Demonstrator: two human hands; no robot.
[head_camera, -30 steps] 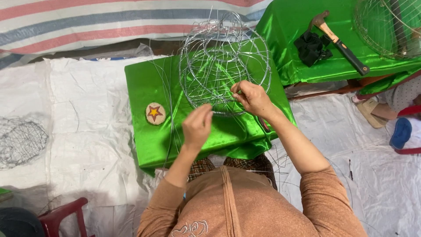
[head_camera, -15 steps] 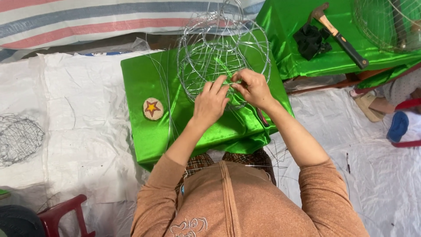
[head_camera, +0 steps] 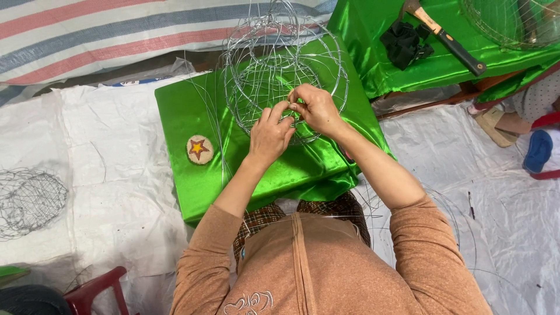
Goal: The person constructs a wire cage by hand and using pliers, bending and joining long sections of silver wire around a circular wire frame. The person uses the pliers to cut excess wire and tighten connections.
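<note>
Centrally, left hand (head_camera: pixel 269 133) and right hand (head_camera: pixel 314 108) pinch wire frame (head_camera: pixel 280 70); round star badge (head_camera: pixel 200 149) on green cloth (head_camera: pixel 192 111).

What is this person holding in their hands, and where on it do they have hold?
Both the left hand and right hand pinch the round wire frame at one spot on its near side, fingertips meeting on the thin wires there.

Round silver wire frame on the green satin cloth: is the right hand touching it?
Touching. The head view shows the right hand pinching a strand of the round silver wire frame, with the left hand meeting it at the same spot.
</note>
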